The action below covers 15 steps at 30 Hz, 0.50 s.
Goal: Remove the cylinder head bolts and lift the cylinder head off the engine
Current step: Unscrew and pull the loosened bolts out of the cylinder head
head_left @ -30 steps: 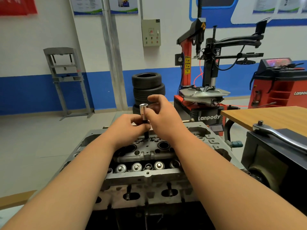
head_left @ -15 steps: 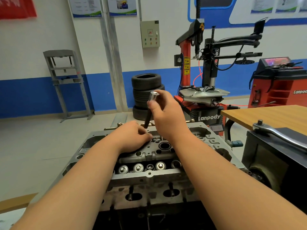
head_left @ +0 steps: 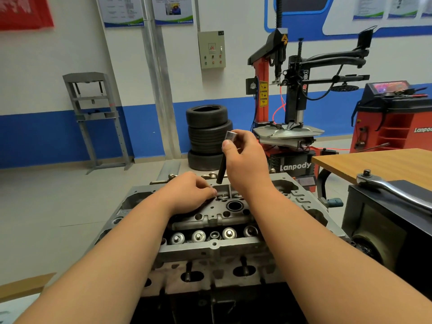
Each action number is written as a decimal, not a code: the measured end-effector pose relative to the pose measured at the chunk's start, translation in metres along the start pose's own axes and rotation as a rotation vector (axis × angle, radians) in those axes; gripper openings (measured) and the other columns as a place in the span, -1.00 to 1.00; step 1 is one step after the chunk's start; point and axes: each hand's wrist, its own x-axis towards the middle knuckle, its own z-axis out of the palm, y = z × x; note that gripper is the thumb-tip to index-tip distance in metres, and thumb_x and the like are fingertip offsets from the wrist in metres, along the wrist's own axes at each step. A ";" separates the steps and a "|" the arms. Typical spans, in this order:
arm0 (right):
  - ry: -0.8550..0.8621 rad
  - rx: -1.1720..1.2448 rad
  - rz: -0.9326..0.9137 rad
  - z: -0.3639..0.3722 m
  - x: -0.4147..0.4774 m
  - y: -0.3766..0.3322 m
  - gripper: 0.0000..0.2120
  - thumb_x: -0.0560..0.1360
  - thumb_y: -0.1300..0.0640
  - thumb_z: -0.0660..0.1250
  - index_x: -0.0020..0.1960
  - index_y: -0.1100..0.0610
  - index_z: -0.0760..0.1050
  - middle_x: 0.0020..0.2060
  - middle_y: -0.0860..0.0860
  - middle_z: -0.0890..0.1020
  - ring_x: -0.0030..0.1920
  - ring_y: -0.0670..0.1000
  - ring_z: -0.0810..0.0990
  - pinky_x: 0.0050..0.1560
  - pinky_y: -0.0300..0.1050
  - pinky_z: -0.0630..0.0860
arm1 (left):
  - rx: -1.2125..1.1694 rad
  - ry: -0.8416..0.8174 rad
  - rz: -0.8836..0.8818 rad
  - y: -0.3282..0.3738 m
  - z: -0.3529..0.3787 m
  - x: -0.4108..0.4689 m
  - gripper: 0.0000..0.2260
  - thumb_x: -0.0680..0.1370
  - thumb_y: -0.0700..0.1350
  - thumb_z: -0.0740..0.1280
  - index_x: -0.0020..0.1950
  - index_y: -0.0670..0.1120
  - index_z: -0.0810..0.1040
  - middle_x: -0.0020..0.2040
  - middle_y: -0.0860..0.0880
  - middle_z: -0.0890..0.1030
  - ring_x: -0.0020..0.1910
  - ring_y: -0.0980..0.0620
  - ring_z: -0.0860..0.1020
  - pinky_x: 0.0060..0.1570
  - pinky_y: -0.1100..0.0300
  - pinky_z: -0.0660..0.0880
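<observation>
The grey cylinder head (head_left: 210, 218) sits on the engine right in front of me, with valve tops and open bolt holes showing. My right hand (head_left: 247, 162) grips a long dark bolt (head_left: 221, 169) capped by a silver socket (head_left: 230, 136). The bolt hangs tilted, and its lower tip is just above the far middle of the head. My left hand (head_left: 187, 192) rests on top of the head with its fingertips pinched together beside a hole. Nothing shows between those fingers.
A chrome ratchet wrench (head_left: 392, 190) lies on a black box to the right of the engine. Behind the box stands a wooden table (head_left: 374, 164). A stack of tyres (head_left: 208, 136) and a red tyre changer (head_left: 287, 101) stand beyond the engine.
My right hand has lifted the bolt with its socket up out of the head and tilted it. My left hand let go of the shaft and dropped onto the head.
</observation>
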 end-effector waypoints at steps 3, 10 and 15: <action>-0.018 -0.008 0.006 0.000 -0.002 0.000 -0.79 0.56 0.11 0.26 0.19 0.07 0.43 -0.16 -0.18 0.51 -0.16 -0.22 0.49 -0.30 -0.53 0.37 | -0.048 0.001 -0.005 -0.002 -0.001 0.001 -0.76 0.58 0.09 0.24 -0.06 0.06 0.68 -0.21 0.19 0.51 -0.19 0.23 0.47 -0.22 0.32 0.33; -0.038 -0.024 0.015 -0.001 0.000 0.001 -0.82 0.55 0.09 0.27 0.15 0.04 0.43 -0.17 -0.17 0.52 -0.16 -0.21 0.50 -0.28 -0.42 0.32 | -0.125 0.111 0.016 0.000 0.001 0.001 -0.79 0.58 0.13 0.22 -0.15 0.10 0.56 -0.26 0.17 0.52 -0.25 0.21 0.47 -0.27 0.26 0.34; -0.069 -0.039 0.005 -0.001 -0.001 0.002 -0.84 0.55 0.08 0.28 0.12 0.00 0.41 -0.18 -0.20 0.52 -0.17 -0.24 0.49 -0.30 -0.45 0.31 | -0.049 0.147 -0.022 0.003 0.003 0.004 -0.56 0.58 0.16 0.21 -0.33 -0.11 0.57 -0.34 -0.04 0.54 -0.35 -0.03 0.49 -0.27 0.10 0.42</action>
